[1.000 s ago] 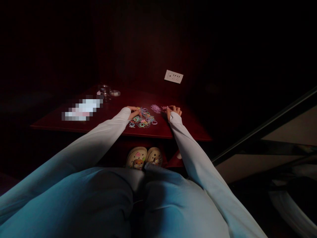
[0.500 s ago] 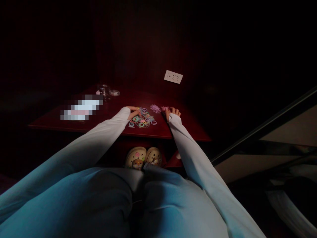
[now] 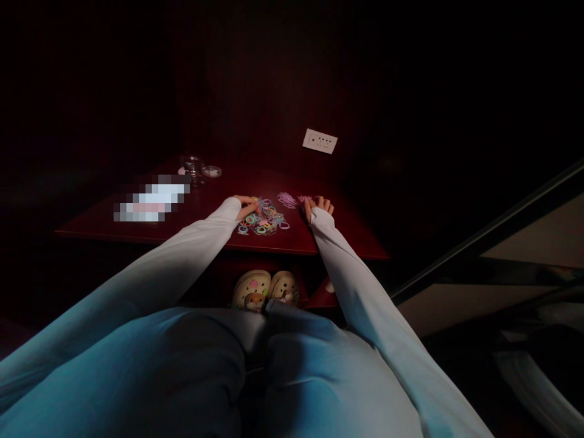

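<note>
A loose pile of multicoloured hair ties (image 3: 269, 220) lies near the table's front edge. My left hand (image 3: 247, 208) reaches into its left side, thumb and fingers drawn together; what they pinch is too small to make out. Behind and to the right sits a small heap of purple hair ties (image 3: 287, 200). Beside it is a pink heap (image 3: 305, 199), partly covered by my right hand (image 3: 320, 207). That hand rests with bent fingers, its fingertips pointing down at the pink heap; anything between them is hidden.
On the dark red table (image 3: 210, 231) a clear jar (image 3: 194, 170) stands at the back left, with a round clear lid (image 3: 212, 172) beside it. A blurred-out bright object (image 3: 152, 201) lies at the left. A socket plate (image 3: 320, 141) is on the wall; clogs (image 3: 250, 289) show below.
The view has shifted very slightly. Both hands stay at the same heaps, with hardly any movement of the fingers.
</note>
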`<state>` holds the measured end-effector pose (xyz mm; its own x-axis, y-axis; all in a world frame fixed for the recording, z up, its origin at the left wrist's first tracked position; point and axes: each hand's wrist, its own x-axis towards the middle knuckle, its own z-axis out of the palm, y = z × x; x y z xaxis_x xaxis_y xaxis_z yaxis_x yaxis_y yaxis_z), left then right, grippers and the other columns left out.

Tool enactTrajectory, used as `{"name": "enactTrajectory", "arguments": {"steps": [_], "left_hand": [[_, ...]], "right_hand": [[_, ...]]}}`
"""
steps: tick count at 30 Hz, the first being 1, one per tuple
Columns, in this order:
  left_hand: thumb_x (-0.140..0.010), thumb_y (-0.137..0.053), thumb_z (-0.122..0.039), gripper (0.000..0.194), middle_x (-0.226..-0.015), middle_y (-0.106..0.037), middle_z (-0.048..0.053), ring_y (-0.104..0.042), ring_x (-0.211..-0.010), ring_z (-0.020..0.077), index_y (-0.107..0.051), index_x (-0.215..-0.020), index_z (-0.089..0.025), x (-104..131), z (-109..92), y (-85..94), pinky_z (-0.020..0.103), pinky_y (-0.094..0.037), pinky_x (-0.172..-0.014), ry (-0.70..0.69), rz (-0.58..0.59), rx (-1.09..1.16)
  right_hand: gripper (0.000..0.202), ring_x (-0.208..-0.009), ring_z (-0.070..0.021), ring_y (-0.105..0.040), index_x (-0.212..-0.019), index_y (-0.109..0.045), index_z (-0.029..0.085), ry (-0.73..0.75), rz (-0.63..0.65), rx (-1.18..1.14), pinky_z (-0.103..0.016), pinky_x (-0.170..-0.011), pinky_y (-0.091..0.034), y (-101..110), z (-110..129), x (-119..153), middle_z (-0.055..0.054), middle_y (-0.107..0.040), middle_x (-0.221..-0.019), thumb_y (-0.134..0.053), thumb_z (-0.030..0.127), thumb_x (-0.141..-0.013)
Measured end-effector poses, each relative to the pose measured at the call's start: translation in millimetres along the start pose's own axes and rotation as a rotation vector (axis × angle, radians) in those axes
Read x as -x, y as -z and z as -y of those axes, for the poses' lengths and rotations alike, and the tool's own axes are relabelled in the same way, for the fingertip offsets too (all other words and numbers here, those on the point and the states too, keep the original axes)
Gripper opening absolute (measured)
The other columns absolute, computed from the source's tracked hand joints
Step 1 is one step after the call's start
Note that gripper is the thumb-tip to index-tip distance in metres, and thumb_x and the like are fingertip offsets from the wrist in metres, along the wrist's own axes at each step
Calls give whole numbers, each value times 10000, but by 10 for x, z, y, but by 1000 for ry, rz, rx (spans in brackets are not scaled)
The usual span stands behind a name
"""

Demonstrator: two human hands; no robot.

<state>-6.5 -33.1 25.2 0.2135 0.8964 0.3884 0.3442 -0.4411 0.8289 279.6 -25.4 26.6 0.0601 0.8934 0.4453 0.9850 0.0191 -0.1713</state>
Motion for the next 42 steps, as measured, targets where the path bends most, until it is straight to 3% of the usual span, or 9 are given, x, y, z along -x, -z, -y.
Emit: {"name": "enactTrajectory", "arguments": {"steps": [5, 10, 14, 17, 21, 27, 34, 42], "left_hand": [[-797, -677, -544, 377, -751, -747, 57, -626, -690, 203, -752, -687, -191, -126, 110, -10, 300, -475, -685, 32, 47, -8], [-834, -632, -578, 416, -691, -699, 35, -565, -620, 177, -758, -741, -193, -30, 45, -5, 293, -455, -649, 22, 34, 10], [-822, -633, -562, 402, -716, -712, 41, -581, -637, 181, -756, -713, -196, 19, 14, -8, 293, -453, -661, -6, 10, 13], [-808, -637, -524, 370, -753, -736, 51, -613, -676, 188, -763, -700, -193, -1, 31, -14, 290, -469, -688, -26, -8, 17], [-818, -644, -543, 386, -737, -750, 46, -620, -652, 189, -784, -728, -194, -18, 47, -7, 283, -488, -665, -12, 15, 13], [-810, -656, -550, 399, -779, -775, 51, -653, -692, 200, -796, -725, -187, -64, 109, -10, 279, -499, -670, -11, 11, 16], [-812, -648, -574, 423, -728, -750, 46, -652, -699, 212, -796, -759, -182, -122, 199, -21, 294, -495, -690, -1, 37, -1], [-840, -631, -440, 306, -828, -780, 62, -674, -925, 274, -738, -663, -215, -169, 121, -1, 398, -485, -1017, -22, 9, -96]], "right_hand": [[476, -1320, -302, -446, -1295, -726, 293, 1, 55, 2, -446, -1128, -365, 20, 69, 13, -71, -542, -1516, -341, 486, -1093], [522, -1252, -258, -469, -1383, -660, 340, -146, 19, -60, -383, -1063, -400, 55, 61, -27, -61, -565, -1457, -257, 521, -1104], [676, -1269, -287, -460, -1205, -735, 250, -333, -88, -185, -448, -1097, -353, 63, -38, -71, -117, -597, -1383, -115, 501, -1100], [584, -1237, -314, -496, -1204, -697, 213, -416, -153, -289, -480, -1070, -380, 24, -90, -75, -155, -610, -1301, -215, 520, -1083], [454, -1216, -303, -508, -1245, -662, 233, -301, -98, -273, -460, -1071, -396, 8, -51, -24, -128, -596, -1299, -358, 516, -1061], [446, -1186, -286, -520, -1335, -648, 301, -147, 14, -233, -415, -1022, -449, 97, 69, 82, -101, -586, -1319, -403, 546, -1054], [402, -1153, -281, -520, -1236, -672, 250, -169, -85, -304, -426, -1037, -438, 18, -29, 18, -107, -598, -1260, -420, 504, -1053], [398, -1170, -253, -505, -1278, -671, 281, -53, -71, -340, -397, -1073, -423, -52, -32, 25, -79, -597, -1266, -484, 539, -1040]]}}
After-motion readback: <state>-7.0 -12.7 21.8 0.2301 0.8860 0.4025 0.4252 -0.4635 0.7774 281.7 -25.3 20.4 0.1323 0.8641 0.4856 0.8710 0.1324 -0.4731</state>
